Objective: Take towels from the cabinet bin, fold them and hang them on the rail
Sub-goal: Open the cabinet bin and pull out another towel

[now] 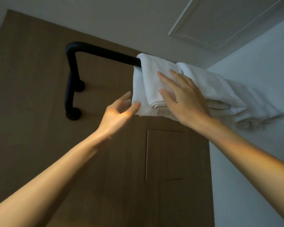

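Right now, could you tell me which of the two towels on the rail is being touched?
The left towel, beside the rail's bare stretch: the right hand lies flat on it. No hand rests on the right towel.

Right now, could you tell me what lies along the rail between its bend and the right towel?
Head view: a bare stretch of rail, then the left towel draped over it, with the right hand flat on it.

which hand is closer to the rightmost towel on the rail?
Right. The right hand lies flat on the neighbouring towel, just beside the rightmost towel; the left hand is at the neighbouring towel's far lower corner.
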### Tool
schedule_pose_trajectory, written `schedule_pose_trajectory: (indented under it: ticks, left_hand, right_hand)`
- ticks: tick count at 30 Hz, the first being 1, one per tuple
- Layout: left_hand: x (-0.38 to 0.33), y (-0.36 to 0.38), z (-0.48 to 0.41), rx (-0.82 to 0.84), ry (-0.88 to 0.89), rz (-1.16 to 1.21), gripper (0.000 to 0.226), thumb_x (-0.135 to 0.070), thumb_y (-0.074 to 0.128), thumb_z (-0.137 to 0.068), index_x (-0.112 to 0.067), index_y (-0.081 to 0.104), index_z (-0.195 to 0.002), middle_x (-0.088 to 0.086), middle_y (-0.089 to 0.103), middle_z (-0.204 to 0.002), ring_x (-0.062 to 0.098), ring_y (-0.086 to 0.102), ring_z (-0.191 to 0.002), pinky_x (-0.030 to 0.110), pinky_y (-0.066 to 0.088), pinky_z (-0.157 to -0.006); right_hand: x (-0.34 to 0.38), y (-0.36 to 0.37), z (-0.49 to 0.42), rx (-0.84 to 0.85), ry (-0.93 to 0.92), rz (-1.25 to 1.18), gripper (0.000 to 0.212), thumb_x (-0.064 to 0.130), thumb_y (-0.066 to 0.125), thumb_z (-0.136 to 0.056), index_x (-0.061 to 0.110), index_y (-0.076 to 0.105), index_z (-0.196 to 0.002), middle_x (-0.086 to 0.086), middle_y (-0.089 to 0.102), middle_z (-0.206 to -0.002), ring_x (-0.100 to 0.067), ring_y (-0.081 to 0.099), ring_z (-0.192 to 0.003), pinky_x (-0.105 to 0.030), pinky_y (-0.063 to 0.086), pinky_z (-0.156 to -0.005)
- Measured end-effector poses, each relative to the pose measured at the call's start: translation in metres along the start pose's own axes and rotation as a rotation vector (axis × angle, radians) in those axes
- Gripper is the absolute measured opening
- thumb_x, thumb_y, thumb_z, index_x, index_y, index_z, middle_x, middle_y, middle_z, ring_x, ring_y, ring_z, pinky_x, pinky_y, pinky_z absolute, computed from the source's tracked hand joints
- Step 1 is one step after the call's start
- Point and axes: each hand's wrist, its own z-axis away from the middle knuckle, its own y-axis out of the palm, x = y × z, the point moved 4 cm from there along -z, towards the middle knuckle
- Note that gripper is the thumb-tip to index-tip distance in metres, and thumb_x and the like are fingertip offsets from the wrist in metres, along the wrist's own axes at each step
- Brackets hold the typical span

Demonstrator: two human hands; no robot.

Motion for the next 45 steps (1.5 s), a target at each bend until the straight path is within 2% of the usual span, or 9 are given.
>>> schedule_pose_trajectory:
  ticks: [3, 4, 8, 11, 14, 25, 28, 34, 45]
  left_hand:
    - [-0.004, -0.016, 0.023, -0.001, 0.127, -0.229, 0.052, -0.037, 0.059, -0.093, -0.035, 0.043, -0.143, -0.013, 0.050, -0.141, 0.003, 0.047, -0.128, 0.023, 0.043, -0.101]
    - [-0.004, -0.020, 0.032, -0.004, 0.175, -0.309, 0.049, -0.037, 0.058, -0.094, -0.036, 0.044, -0.141, -0.016, 0.050, -0.140, 0.002, 0.046, -0.129, 0.027, 0.042, -0.104]
    - [-0.002, -0.030, 0.080, -0.021, 0.283, -0.614, 0.046, -0.039, 0.052, -0.096, -0.034, 0.046, -0.141, -0.015, 0.052, -0.139, 0.006, 0.049, -0.127, 0.037, 0.048, -0.100]
    - [0.002, -0.028, 0.118, 0.030, 0.410, -0.868, 0.046, -0.040, 0.044, -0.098, -0.027, 0.047, -0.142, -0.005, 0.054, -0.139, 0.017, 0.051, -0.128, 0.039, 0.039, -0.108]
    - [0.010, -0.024, 0.156, 0.105, 0.422, -0.948, 0.049, -0.041, 0.041, -0.096, -0.023, 0.048, -0.141, 0.000, 0.055, -0.139, 0.022, 0.051, -0.129, 0.040, 0.035, -0.111]
    - [0.047, 0.022, 0.301, 0.315, 0.217, -0.935, 0.047, -0.037, 0.046, -0.100, -0.020, 0.045, -0.143, 0.004, 0.052, -0.142, 0.025, 0.048, -0.132, 0.044, 0.033, -0.113]
    - [0.064, 0.049, 0.339, 0.385, 0.134, -0.952, 0.048, -0.038, 0.046, -0.099, -0.020, 0.045, -0.143, 0.005, 0.052, -0.142, 0.026, 0.048, -0.132, 0.045, 0.034, -0.112]
    - [0.099, 0.114, 0.434, 0.452, -0.100, -0.951, 0.049, -0.032, 0.051, -0.097, -0.019, 0.045, -0.144, 0.004, 0.054, -0.140, 0.025, 0.050, -0.129, 0.045, 0.037, -0.111]
    - [0.173, 0.191, 0.629, 0.665, -0.556, -0.961, 0.048, -0.032, 0.054, -0.096, -0.020, 0.047, -0.142, 0.003, 0.057, -0.136, 0.023, 0.056, -0.120, 0.042, 0.040, -0.105]
  right_hand:
    - [0.010, -0.018, 0.034, 0.001, -0.017, -0.038, 0.049, 0.047, 0.035, -0.101, 0.041, 0.029, -0.149, 0.009, 0.025, -0.158, -0.013, 0.019, -0.145, -0.039, 0.021, -0.118]
    - [0.013, -0.022, 0.046, 0.006, -0.015, -0.042, 0.048, 0.045, 0.037, -0.101, 0.040, 0.032, -0.149, 0.010, 0.028, -0.157, -0.012, 0.022, -0.144, -0.038, 0.023, -0.118]
    - [0.029, -0.032, 0.099, 0.046, -0.010, 0.001, 0.048, 0.044, 0.039, -0.098, 0.039, 0.038, -0.146, 0.010, 0.038, -0.151, -0.013, 0.031, -0.139, -0.034, 0.025, -0.114]
    - [0.041, -0.032, 0.145, 0.118, 0.006, 0.022, 0.050, 0.042, 0.040, -0.096, 0.035, 0.040, -0.146, 0.008, 0.042, -0.149, -0.015, 0.037, -0.136, -0.039, 0.030, -0.112]
    - [0.054, -0.030, 0.192, 0.208, 0.028, 0.026, 0.049, 0.042, 0.041, -0.096, 0.033, 0.043, -0.144, 0.008, 0.044, -0.148, -0.015, 0.039, -0.136, -0.042, 0.031, -0.114]
    - [0.049, -0.024, 0.369, 0.558, 0.132, -0.086, 0.049, 0.045, 0.036, -0.096, 0.031, 0.047, -0.142, 0.007, 0.050, -0.143, -0.017, 0.045, -0.132, -0.041, 0.031, -0.113]
    - [0.037, -0.019, 0.417, 0.640, 0.139, -0.132, 0.047, 0.046, 0.038, -0.096, 0.031, 0.049, -0.140, 0.007, 0.051, -0.142, -0.016, 0.045, -0.132, -0.036, 0.027, -0.112]
    - [0.002, -0.012, 0.517, 0.756, 0.075, -0.222, 0.042, 0.035, 0.047, -0.096, 0.025, 0.055, -0.135, 0.005, 0.059, -0.132, -0.017, 0.051, -0.123, -0.037, 0.036, -0.105]
    - [-0.037, 0.027, 0.739, 1.110, 0.199, -0.343, 0.029, 0.029, 0.055, -0.096, 0.022, 0.063, -0.123, 0.001, 0.067, -0.117, -0.019, 0.059, -0.111, -0.036, 0.039, -0.100]
